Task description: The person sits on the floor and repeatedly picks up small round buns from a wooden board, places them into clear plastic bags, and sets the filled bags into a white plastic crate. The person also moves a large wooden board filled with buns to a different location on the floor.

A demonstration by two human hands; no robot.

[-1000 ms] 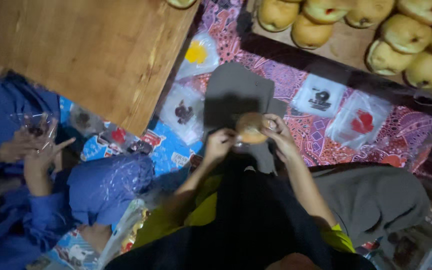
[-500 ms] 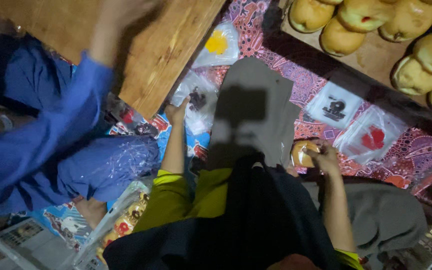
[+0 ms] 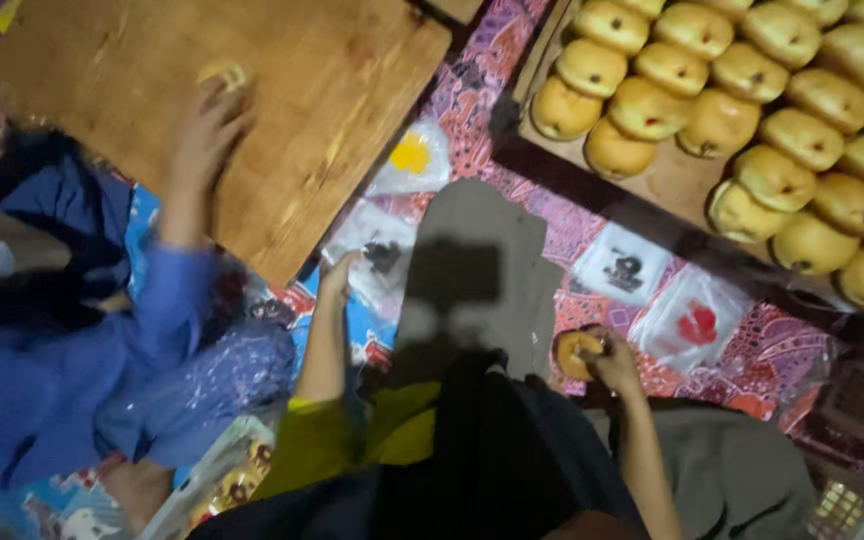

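Observation:
My right hand (image 3: 614, 362) grips a round golden bun (image 3: 574, 352) just above my lap. My left hand (image 3: 338, 274) is stretched forward and rests on a clear plastic bag with a dark print (image 3: 377, 262) lying on the patterned cloth. Whether its fingers pinch the bag I cannot tell. Beyond that bag lies another clear bag with a yellow print (image 3: 412, 158). To my right lie a bag with a dark print (image 3: 624, 268) and a bag with a red print (image 3: 694, 322).
A wooden board (image 3: 282, 110) lies at the upper left; a person in blue (image 3: 72, 340) reaches a hand (image 3: 204, 122) onto it by a small bun. A wooden tray (image 3: 672, 180) with several golden buns fills the upper right. A grey cloth (image 3: 482, 250) lies ahead.
My hands have parted: the left went out to the plastic bag, the right kept the bun and dropped to my right side. The person in blue reached up onto the wooden board.

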